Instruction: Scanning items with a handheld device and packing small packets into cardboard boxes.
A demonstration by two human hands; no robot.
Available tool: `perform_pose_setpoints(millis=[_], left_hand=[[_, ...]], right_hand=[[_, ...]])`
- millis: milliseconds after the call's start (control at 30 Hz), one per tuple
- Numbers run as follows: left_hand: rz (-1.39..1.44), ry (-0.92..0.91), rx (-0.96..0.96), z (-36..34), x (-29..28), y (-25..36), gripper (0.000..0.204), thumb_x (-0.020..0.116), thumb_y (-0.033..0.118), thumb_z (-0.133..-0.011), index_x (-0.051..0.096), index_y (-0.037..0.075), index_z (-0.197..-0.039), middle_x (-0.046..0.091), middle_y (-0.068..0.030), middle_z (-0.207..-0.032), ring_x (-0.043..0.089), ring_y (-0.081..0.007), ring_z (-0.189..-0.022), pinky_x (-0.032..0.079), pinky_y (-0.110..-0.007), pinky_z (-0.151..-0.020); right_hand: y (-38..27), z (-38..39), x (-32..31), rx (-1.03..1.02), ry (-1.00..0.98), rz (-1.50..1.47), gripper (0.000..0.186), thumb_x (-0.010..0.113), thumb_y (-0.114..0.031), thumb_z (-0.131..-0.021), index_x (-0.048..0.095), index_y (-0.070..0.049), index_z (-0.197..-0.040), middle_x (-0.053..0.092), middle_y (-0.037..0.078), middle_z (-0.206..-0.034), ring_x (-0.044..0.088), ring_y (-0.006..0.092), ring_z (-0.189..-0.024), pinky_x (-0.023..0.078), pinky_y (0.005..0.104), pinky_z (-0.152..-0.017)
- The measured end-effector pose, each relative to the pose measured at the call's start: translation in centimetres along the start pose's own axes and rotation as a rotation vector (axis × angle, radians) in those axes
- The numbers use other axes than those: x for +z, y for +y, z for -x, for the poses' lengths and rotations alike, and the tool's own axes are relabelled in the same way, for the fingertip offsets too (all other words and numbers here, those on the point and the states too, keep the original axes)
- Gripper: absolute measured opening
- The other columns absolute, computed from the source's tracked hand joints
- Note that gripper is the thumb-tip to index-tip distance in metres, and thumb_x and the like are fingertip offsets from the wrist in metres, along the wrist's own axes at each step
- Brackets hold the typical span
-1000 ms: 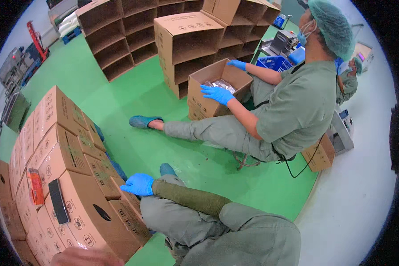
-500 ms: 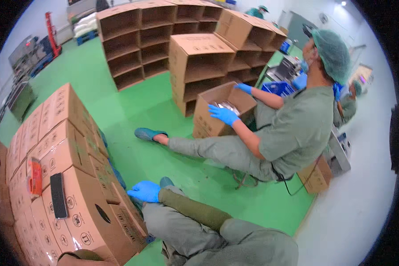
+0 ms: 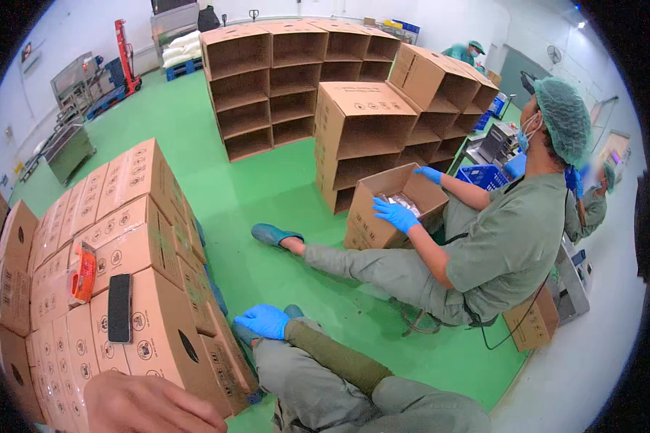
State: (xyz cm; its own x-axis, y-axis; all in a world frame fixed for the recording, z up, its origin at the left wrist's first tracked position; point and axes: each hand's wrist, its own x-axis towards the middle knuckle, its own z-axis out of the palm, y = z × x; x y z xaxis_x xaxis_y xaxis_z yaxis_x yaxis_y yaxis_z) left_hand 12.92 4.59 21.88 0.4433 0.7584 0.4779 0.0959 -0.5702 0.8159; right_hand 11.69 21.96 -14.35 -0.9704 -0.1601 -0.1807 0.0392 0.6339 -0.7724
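Observation:
My left hand is bare, at the lower left edge over the near cartons. Its fingers stretch to the right, partly cut off by the frame edge, and no held thing shows. A black phone lies just beyond it on a brown carton, beside an orange-and-clear plastic packet. In a blue glove, my right hand rests by my knee with loosely extended fingers and nothing visible in them. An olive sleeve covers that forearm.
A seated co-worker in blue gloves holds an open carton with silvery packets inside. Behind stand stacked open-sided cartons. A red lifter, blue crates and other people are farther off. The floor is green.
My bare left hand has come up into view at the lower left, over the cartons. The view has shifted, so the scene sits lower and more to the right. My right hand stays by the knee.

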Motion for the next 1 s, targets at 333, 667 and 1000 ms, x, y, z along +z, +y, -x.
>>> perform_pose_setpoints(millis=[333, 667, 1000], left_hand=[[0.09, 0.517, 0.249, -1.9, 0.2, -4.0, 0.092, 0.075, 0.063, -0.059, 0.05, -0.009, -0.11, 0.054, -0.0231, -0.111, 0.057, -0.0304, -0.094, 0.047, -0.04, -0.08], [0.44, 0.493, 0.286, -2.7, 2.0, -5.7, 0.096, 0.062, 0.062, -0.073, 0.035, -0.009, -0.132, 0.045, -0.0195, -0.128, 0.041, -0.0256, -0.119, 0.035, -0.033, -0.097], [0.932, 0.092, -0.234, -5.8, -1.6, -4.8, 0.084, 0.05, 0.056, -0.085, 0.028, -0.004, -0.139, 0.034, -0.0164, -0.14, 0.03, -0.0217, -0.13, 0.025, -0.032, -0.107]], right_hand=[[-7.5, 1.3, -0.8, 0.325, -0.124, 0.031, 0.039, 0.048, -0.04, -0.087, 0.068, -0.006, -0.091, 0.066, 0.019, -0.089, 0.064, 0.0308, -0.081, 0.049, 0.0412, -0.071], [2.3, -2.0, 2.6, -0.004, 0.067, -0.143, 0.048, 0.053, -0.043, -0.09, 0.058, -0.002, -0.066, 0.054, 0.009, -0.059, 0.048, 0.0178, -0.054, 0.04, 0.0355, -0.056], [2.0, -0.2, 0.2, -0.005, 0.131, -0.165, 0.047, 0.052, -0.042, -0.09, 0.059, 0.001, -0.072, 0.057, 0.013, -0.065, 0.052, 0.0201, -0.061, 0.043, 0.0357, -0.063]])
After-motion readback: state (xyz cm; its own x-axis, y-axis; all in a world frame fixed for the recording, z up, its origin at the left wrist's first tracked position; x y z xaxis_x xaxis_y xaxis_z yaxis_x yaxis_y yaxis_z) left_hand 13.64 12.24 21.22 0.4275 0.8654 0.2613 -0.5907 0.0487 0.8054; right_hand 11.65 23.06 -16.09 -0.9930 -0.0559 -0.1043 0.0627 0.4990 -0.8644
